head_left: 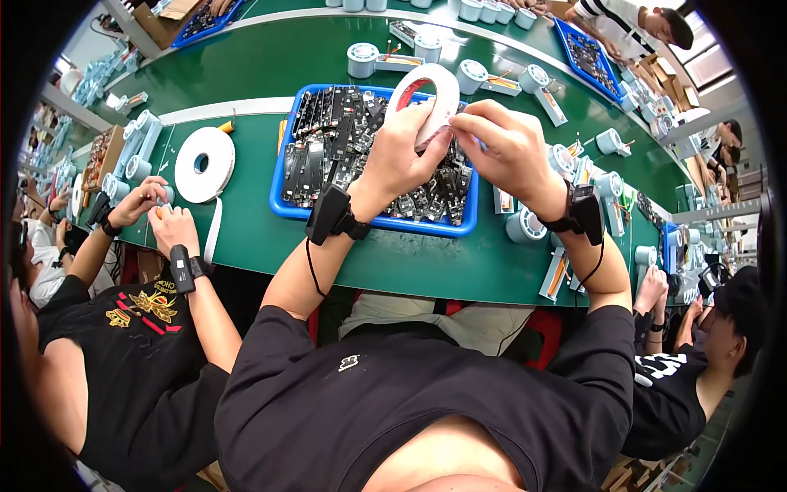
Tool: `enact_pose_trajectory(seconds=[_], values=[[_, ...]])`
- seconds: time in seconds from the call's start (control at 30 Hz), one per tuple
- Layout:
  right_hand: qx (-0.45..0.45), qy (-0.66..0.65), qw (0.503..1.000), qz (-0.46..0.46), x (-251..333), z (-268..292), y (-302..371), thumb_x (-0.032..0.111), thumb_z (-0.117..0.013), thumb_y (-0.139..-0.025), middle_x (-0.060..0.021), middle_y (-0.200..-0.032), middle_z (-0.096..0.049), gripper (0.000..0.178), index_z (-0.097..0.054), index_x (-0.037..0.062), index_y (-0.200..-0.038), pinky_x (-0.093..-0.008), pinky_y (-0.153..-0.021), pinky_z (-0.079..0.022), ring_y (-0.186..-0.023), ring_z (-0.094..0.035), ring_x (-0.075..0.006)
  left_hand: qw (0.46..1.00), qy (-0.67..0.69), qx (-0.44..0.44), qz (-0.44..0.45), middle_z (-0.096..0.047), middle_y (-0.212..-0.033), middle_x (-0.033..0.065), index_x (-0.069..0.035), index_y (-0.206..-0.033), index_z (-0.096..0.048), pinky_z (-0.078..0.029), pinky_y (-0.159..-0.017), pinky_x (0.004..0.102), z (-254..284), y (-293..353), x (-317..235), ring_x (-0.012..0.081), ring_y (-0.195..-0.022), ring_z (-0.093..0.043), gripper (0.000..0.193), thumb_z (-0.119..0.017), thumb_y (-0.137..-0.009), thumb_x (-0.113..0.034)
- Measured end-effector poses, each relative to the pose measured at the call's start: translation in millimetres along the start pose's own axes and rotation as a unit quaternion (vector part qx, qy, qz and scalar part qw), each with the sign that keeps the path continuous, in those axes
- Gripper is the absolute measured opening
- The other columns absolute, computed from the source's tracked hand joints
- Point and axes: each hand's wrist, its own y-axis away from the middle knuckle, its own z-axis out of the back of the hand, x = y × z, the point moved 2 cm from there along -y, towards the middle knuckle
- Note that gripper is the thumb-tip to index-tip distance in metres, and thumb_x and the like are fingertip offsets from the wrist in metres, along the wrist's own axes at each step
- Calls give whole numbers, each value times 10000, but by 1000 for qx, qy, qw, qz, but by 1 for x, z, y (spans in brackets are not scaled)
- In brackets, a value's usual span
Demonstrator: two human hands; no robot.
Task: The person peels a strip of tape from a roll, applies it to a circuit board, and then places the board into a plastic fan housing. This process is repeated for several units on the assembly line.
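Both hands grip a white tape roll (pixel 428 97) w/ red core, left hand (pixel 399 156) & right hand (pixel 502 146), above blue tray (pixel 279 184) on green surface (pixel 246 238).

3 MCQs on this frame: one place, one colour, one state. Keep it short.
1. Where is the tape roll that both hands hold?
A. over the tray of parts
B. flat on the belt
C. on the lap

2. What colour is the tray?
A. red
B. blue
C. yellow

3. How does the left hand's grip stand?
A. open, off the roll
B. closed on the roll
C. out of view

Key:
1 A: the white tape roll is raised above the tray.
2 B: its rim is blue.
3 B: the left hand clasps the roll, the right hand pinches at its edge.
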Motion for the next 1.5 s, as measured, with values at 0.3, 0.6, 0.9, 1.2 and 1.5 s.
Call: enact_pose_trajectory(seconds=[0.3, 0.6, 0.9, 1.2, 1.5], values=[[-71, -403, 760, -505, -160, 12, 41, 126, -715, -922, 48, -703, -621, 122, -742, 42, -1007, -190, -506, -375, -555, -511, -36, 948, -241, -76, -191, -636, -856, 138, 29, -1134, -666, -467, -797, 424, 4, 5, -19, 315, -806, -609, 446, -752, -788, -240], [165, -98, 868, -458, -290, 15, 75, 129, -715, -893, -28, -769, -695, 173, -738, -14, -988, -230, -550, -484, -609, -625, -82, 960, -247, -42, -127, -631, -855, 132, 40, -1140, -662, -468, -789, 425, 1, -1, 0, 318, -792, -607, 472, -765, -766, -231], [215, -67, 811, -539, -312, 5, 69, 99, -736, -840, -29, -673, -641, 112, -704, 2, -887, -267, -489, -453, -531, -586, -112, 967, -230, -27, -103, -635, -867, 147, 55, -1153, -647, -471, -784, 436, -5, 1, 1, 334, -803, -609, 475, -762, -772, -204], [333, 136, 772, -524, -320, 7, 61, 124, -790, -755, -122, -679, -673, 207, -676, -43, -801, -342, -485, -520, -557, -674, -196, 968, -240, -8, -76, -637, -870, 159, 67, -1136, -641, -466, -776, 443, -3, -3, 5, 340, -809, -608, 457, -756, -789, -207], [301, 299, 796, -432, -352, 10, 82, 270, -874, -672, -158, -793, -726, 354, -704, -23, -773, -406, -598, -584, -670, -732, -259, 971, -229, -16, -75, -647, -871, 174, 78, -1125, -640, -468, -769, 462, -7, -2, 3, 354, -814, -614, 439, -744, -818, -218]])
